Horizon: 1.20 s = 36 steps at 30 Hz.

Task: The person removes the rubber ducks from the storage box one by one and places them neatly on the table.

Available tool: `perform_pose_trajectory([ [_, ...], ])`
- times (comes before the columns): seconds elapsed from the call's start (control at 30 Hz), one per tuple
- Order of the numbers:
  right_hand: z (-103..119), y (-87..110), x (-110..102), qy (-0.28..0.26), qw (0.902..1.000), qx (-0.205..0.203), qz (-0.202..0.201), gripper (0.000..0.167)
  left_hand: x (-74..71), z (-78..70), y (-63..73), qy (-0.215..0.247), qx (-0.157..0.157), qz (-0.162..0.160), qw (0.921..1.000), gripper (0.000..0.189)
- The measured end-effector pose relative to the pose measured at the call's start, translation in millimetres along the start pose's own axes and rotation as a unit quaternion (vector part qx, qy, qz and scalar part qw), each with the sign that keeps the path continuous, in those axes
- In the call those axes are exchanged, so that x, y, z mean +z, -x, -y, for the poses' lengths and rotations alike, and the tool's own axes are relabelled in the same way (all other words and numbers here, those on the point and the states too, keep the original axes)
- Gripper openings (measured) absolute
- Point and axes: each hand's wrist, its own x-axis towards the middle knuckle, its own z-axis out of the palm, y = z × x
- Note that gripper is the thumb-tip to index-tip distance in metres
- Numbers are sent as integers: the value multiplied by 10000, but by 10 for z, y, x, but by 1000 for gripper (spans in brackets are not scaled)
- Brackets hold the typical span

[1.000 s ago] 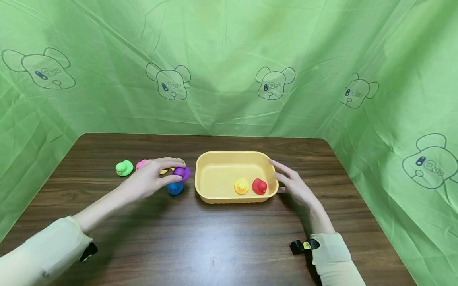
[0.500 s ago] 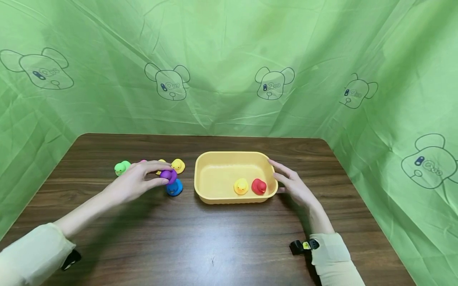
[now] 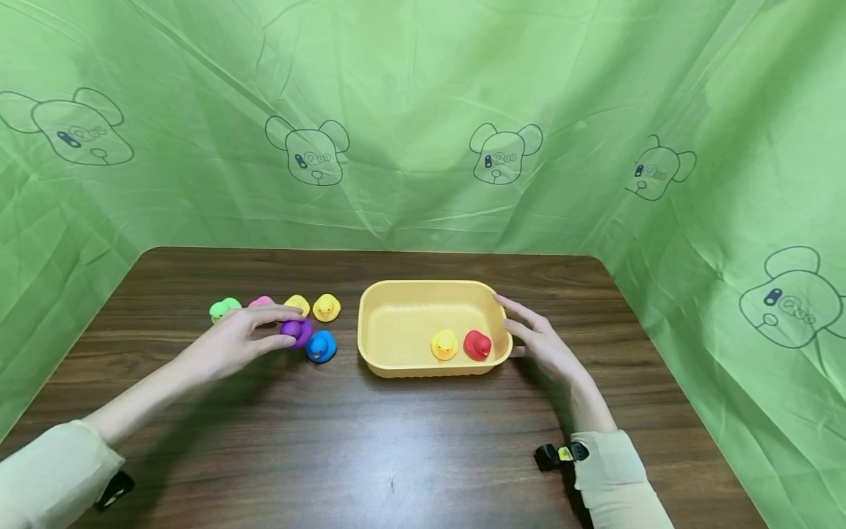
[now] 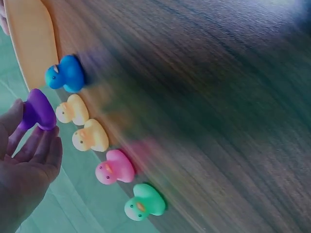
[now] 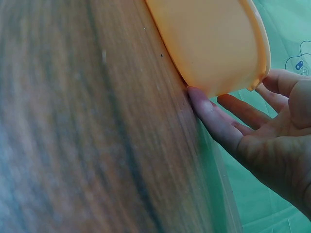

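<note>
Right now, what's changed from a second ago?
The left fingers carried the purple duck leftward, past the blue duck and farther from the tray, without letting go. The right fingers stayed at the tray's right end, and the yellow duck and red duck stayed inside.

Head cam: L hand (image 3: 231, 344) part-hides purple duck (image 3: 300, 333), pink duck (image 3: 261, 301) & green duck (image 3: 223, 306). Tray (image 5: 214, 43) cut off at top edge, both wrist cams. L sleeve (image 3: 56, 474) runs out of pic.

Head cam: we're looking forward and down across whole table (image 3: 396, 455). Wrist cams: we're peering way closer, left at purple duck (image 4: 39, 110), right at tub's end. All three are sharing tub (image 5: 214, 43).
</note>
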Motion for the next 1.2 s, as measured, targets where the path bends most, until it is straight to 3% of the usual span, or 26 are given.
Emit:
perform_pose_trajectory([
  [0.2, -6, 0, -1, -27, 10000, -23, 12, 53, 21, 78, 46, -23, -234, 150, 9996, 37],
  [0.4, -4, 2, -4, -40, 10000, -9, 11, 53, 69, 176, 72, -288, -272, 146, 9991, 36],
  [1.2, -2, -11, 0, 13, 10000, 30, -25, 53, 235, 395, 99, -640, 80, -122, 9978, 34],
])
